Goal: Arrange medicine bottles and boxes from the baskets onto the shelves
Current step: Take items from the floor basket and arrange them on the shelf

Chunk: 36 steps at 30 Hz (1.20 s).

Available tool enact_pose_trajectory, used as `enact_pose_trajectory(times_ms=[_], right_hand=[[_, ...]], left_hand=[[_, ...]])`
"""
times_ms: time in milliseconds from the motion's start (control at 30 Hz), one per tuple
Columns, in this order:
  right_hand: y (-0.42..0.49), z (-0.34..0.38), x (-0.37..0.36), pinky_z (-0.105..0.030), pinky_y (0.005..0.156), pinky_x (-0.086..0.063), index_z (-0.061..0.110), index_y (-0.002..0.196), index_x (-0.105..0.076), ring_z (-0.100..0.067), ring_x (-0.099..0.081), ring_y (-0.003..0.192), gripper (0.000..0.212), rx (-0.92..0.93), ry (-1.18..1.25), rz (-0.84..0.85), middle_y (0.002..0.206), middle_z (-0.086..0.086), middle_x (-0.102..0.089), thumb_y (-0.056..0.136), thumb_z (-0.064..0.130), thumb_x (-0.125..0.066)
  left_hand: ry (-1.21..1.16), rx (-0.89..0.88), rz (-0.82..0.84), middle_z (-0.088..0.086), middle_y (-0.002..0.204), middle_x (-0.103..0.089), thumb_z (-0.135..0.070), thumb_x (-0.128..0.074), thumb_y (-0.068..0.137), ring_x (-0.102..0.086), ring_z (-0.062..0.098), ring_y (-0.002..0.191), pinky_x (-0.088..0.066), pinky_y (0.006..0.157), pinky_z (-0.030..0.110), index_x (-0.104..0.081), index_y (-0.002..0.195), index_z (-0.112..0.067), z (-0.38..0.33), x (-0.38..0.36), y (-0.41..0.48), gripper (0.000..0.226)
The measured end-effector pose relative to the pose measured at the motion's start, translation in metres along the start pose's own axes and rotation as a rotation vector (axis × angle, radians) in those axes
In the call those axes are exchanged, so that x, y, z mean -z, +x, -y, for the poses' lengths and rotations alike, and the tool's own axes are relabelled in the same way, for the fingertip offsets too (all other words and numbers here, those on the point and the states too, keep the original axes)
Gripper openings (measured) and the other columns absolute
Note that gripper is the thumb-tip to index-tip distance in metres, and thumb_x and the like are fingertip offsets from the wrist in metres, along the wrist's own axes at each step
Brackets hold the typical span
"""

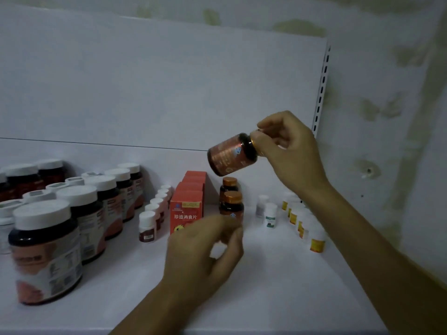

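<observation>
My right hand (287, 151) pinches the orange cap of a dark brown bottle with a red-brown label (231, 154). It holds the bottle tilted in the air above the white shelf (266, 274). Directly below stand two matching brown bottles with orange caps (231, 201), one behind the other. My left hand (203, 255) is blurred in front of the nearer one. Its fingers are loosely curled, with bare shelf showing between thumb and fingers. Its fingertips overlap the base of that bottle.
Left of the brown bottles stands a row of red boxes (187, 209), then small white-capped bottles (151, 221) and large dark jars with white lids (46, 250). Small white bottles (269, 215) and yellow-labelled ones (316, 240) line the right side near the slotted upright (321, 88).
</observation>
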State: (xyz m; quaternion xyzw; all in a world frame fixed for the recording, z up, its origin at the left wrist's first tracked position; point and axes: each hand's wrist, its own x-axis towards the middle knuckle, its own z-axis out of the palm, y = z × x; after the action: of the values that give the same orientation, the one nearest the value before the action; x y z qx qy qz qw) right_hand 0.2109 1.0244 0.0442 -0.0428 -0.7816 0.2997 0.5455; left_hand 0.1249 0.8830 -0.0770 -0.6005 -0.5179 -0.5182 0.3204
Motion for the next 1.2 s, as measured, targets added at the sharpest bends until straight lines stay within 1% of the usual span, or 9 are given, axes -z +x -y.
enact_pose_trajectory(times_ms=[133,267,367,467,633,800,1000,1100,1200], right_hand=[[-0.03,-0.019,0.002,-0.026,0.071,-0.055,0.014,0.094,-0.061,-0.01,-0.066,0.083,0.009,-0.244,0.565,0.069,0.086,0.001,-0.069,0.085,0.012,-0.062],[-0.049,-0.038,0.001,-0.028,0.074,-0.055,0.011,0.098,-0.059,-0.016,-0.068,0.091,0.02,-0.311,0.702,0.176,0.095,-0.003,-0.073,0.078,0.011,-0.059],[-0.056,-0.041,-0.003,-0.034,0.08,-0.057,0.01,0.1,-0.058,-0.022,-0.067,0.098,0.024,-0.3,0.705,0.232,0.102,-0.007,-0.071,0.077,0.008,-0.06],[-0.06,-0.04,-0.006,-0.032,0.079,-0.057,0.014,0.107,-0.06,-0.018,-0.067,0.099,0.035,-0.313,0.736,0.241,0.103,-0.003,-0.071,0.075,0.019,-0.073],[-0.071,-0.036,-0.018,-0.031,0.074,-0.055,0.021,0.111,-0.065,-0.022,-0.067,0.099,0.063,-0.349,0.72,0.361,0.107,-0.005,-0.068,0.062,0.057,-0.079],[-0.079,-0.031,-0.027,-0.028,0.074,-0.056,0.029,0.113,-0.066,-0.024,-0.066,0.102,0.056,-0.348,0.84,0.498,0.107,-0.002,-0.07,0.062,0.043,-0.083],[-0.08,-0.029,-0.022,-0.029,0.076,-0.057,0.018,0.118,-0.056,-0.02,-0.067,0.097,0.045,-0.362,0.914,0.472,0.1,0.0,-0.069,0.074,0.021,-0.066],[-0.082,-0.027,-0.025,-0.026,0.07,-0.055,0.014,0.12,-0.053,-0.019,-0.069,0.093,0.046,-0.402,0.93,0.46,0.099,-0.001,-0.07,0.076,0.014,-0.068],[-0.082,-0.025,-0.03,-0.028,0.073,-0.055,0.014,0.127,-0.05,-0.023,-0.068,0.1,0.071,-0.454,0.925,0.462,0.111,-0.009,-0.069,0.068,0.038,-0.082]], left_hand=[[-0.097,0.077,-0.255,-0.013,0.109,-0.047,-0.03,-0.056,0.085,-0.054,0.019,0.095,-0.049,0.075,0.035,-0.044,0.115,-0.024,0.001,0.005,0.003,0.032],[-0.26,0.284,-0.22,-0.005,0.142,-0.038,-0.04,-0.056,0.083,-0.046,0.019,0.126,-0.046,0.098,0.044,-0.026,0.14,-0.034,0.004,0.002,0.003,0.065],[-0.397,0.42,-0.086,-0.016,0.132,-0.05,-0.048,-0.059,0.079,-0.055,0.01,0.117,-0.054,0.089,0.037,-0.034,0.134,-0.041,0.001,0.001,0.005,0.061],[-0.287,0.349,-0.101,-0.024,0.114,-0.056,-0.044,-0.068,0.074,-0.062,0.006,0.102,-0.057,0.073,0.027,-0.047,0.112,-0.042,0.001,0.002,0.006,0.044],[-0.092,0.082,-0.151,-0.001,0.118,-0.051,-0.032,-0.074,0.073,-0.055,0.017,0.112,-0.052,0.084,0.026,-0.045,0.112,-0.018,0.007,0.004,0.003,0.05],[-0.041,0.012,-0.144,0.002,0.124,-0.047,-0.031,-0.074,0.074,-0.052,0.023,0.118,-0.052,0.087,0.039,-0.045,0.114,-0.017,0.01,0.005,0.003,0.052],[-0.202,0.217,-0.124,-0.021,0.121,-0.053,-0.058,-0.059,0.082,-0.059,0.006,0.11,-0.053,0.081,0.02,-0.039,0.127,-0.032,0.002,0.006,0.005,0.056],[-0.096,0.211,-0.141,-0.028,0.113,-0.055,-0.049,-0.067,0.078,-0.059,-0.005,0.104,-0.051,0.08,0.013,-0.045,0.124,-0.027,0.004,0.007,0.004,0.056],[0.015,0.089,-0.168,-0.008,0.126,-0.055,-0.03,-0.07,0.077,-0.053,0.004,0.119,-0.049,0.093,0.024,-0.046,0.124,-0.017,0.007,0.007,0.002,0.054]])
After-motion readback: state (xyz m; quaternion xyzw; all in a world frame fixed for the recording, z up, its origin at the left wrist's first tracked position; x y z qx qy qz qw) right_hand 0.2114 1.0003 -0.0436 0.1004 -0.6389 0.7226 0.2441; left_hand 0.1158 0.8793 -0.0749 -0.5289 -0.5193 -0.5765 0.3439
